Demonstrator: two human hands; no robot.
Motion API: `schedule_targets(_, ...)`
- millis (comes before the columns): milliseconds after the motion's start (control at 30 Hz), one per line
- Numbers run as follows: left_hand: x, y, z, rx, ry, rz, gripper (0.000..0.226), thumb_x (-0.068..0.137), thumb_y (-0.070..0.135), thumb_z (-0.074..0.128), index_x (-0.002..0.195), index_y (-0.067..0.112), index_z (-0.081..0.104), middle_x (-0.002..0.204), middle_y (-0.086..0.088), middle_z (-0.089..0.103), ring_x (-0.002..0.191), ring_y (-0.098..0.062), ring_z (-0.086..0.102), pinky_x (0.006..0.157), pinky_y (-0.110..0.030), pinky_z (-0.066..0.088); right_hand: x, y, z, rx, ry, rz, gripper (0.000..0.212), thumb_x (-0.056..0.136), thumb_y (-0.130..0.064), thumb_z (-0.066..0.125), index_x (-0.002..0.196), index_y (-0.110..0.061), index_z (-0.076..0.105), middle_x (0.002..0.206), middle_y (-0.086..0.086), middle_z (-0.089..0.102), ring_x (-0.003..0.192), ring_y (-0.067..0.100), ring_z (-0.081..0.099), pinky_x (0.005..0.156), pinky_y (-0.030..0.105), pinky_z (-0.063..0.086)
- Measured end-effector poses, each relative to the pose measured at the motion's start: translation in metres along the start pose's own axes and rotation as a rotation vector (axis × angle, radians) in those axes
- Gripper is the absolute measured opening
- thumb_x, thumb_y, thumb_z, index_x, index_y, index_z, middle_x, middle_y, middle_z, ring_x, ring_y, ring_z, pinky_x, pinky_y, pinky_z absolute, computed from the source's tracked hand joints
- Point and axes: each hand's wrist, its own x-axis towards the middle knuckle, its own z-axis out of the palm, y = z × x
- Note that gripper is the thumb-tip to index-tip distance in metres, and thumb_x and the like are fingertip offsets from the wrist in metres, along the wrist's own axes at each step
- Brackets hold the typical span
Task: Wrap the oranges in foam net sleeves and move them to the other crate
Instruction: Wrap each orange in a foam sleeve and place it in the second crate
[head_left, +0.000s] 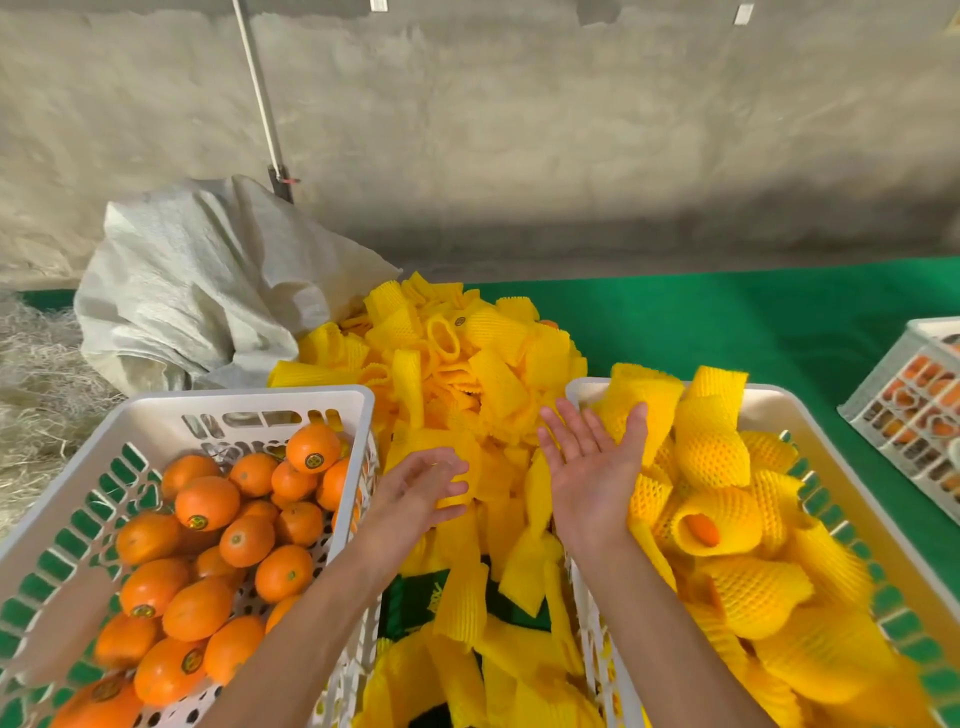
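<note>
Hands over the sleeve pile between 2 white crates

The left hand (423, 486) curls its fingers round a yellow foam net sleeve (457, 491) on the pile of sleeves (457, 364) lying on the green table (727, 322). The right hand (589, 462) is held palm up, fingers straight, gripping nothing, at the rim of the right crate (810, 415), which holds wrapped oranges (722, 525). Bare oranges (208, 501) fill the left crate (156, 405). A grey sack (197, 280) lies behind it.
</note>
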Motion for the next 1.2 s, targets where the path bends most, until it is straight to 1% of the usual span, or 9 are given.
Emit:
schedule_targets(300,0.001,-0.002,-0.002,0.161,0.067,-0.067,0.015,0.104,0.026,0.061,0.114,0.017,0.069,0.122,-0.006,0.072,0.109,-0.023,0.071,0.096,-0.047,0.060,0.000,0.015,-0.001,-0.253,-0.004,0.019,0.020,0.107,-0.027,0.048,0.124,-0.018,0.056,0.125,0.012,0.068,0.105,0.027,0.072,0.087,0.040,0.057)
schedule_targets(367,-0.001,-0.004,-0.003,0.326,0.098,-0.014,0.020,0.105,0.030,0.059,0.118,0.017,0.067,0.124,-0.002,0.068,0.106,-0.019,0.069,0.094,-0.045,0.060,-0.001,0.023,-0.006,-0.498,-0.018,0.047,0.019,0.106,-0.024,0.050,0.122,-0.017,0.058,0.126,0.010,0.066,0.109,0.026,0.070,0.091,0.040,0.057)
schedule_targets(500,0.003,-0.010,-0.005,0.632,0.147,0.023,0.038,0.105,0.038,0.058,0.135,0.015,0.057,0.131,0.003,0.058,0.095,-0.002,0.059,0.069,-0.022,0.050,0.003,0.046,-0.019,-1.121,-0.107,0.134,0.047,0.104,-0.031,0.056,0.147,-0.016,0.044,0.137,0.005,0.057,0.116,0.019,0.060,0.100,0.037,0.050)
schedule_targets(633,0.004,-0.011,-0.005,0.650,0.179,-0.005,0.043,0.104,0.039,0.059,0.140,0.014,0.055,0.141,-0.002,0.056,0.113,-0.019,0.059,0.084,-0.030,0.044,0.009,0.065,-0.028,-1.564,-0.348,-0.042,0.046,0.104,-0.028,0.053,0.148,-0.024,0.040,0.150,0.004,0.043,0.112,0.018,0.055,0.080,0.023,0.047)
schedule_targets(800,0.007,-0.012,-0.004,0.672,0.197,-0.015,0.046,0.104,0.038,0.059,0.142,0.013,0.054,0.145,-0.005,0.055,0.125,-0.022,0.056,0.089,-0.028,0.040,0.020,0.083,-0.032,-2.021,-0.585,-0.056,0.046,0.103,-0.028,0.052,0.148,-0.033,0.043,0.155,0.008,0.030,0.141,0.034,0.034,0.107,0.044,0.043)
schedule_targets(933,0.009,-0.014,-0.005,0.663,0.194,-0.009,0.044,0.104,0.036,0.059,0.141,0.013,0.055,0.144,-0.004,0.055,0.127,-0.022,0.056,0.091,-0.029,0.041,0.028,0.090,-0.028,-2.106,-0.604,0.011,0.058,0.102,-0.032,0.056,0.154,-0.024,0.034,0.158,0.009,0.031,0.143,0.034,0.033,0.112,0.046,0.040)
schedule_targets(1033,0.005,-0.009,-0.002,0.601,0.193,0.036,0.034,0.105,0.032,0.059,0.134,0.014,0.060,0.134,-0.001,0.062,0.117,-0.019,0.061,0.087,-0.029,0.045,0.034,0.090,-0.026,-2.145,-0.572,-0.098,0.048,0.100,-0.030,0.061,0.142,-0.012,0.046,0.144,0.010,0.049,0.134,0.031,0.047,0.106,0.044,0.046)
schedule_targets(1133,-0.004,0.004,-0.002,0.509,0.287,0.341,0.018,0.106,0.020,0.058,0.117,0.015,0.071,0.105,0.005,0.071,0.097,-0.008,0.066,0.080,-0.025,0.050,0.032,0.088,-0.022,-2.085,-0.489,-0.314,0.036,0.101,-0.030,0.059,0.132,-0.014,0.056,0.131,0.007,0.060,0.122,0.029,0.057,0.093,0.041,0.052)
schedule_targets(1200,-0.007,0.014,-0.008,0.463,0.358,0.537,0.018,0.106,0.016,0.057,0.114,0.015,0.073,0.107,0.007,0.073,0.104,-0.005,0.066,0.085,-0.020,0.053,0.029,0.084,-0.015,-2.015,-0.418,-0.464,0.034,0.101,-0.033,0.058,0.132,-0.018,0.059,0.130,0.003,0.063,0.117,0.025,0.062,0.087,0.040,0.055)
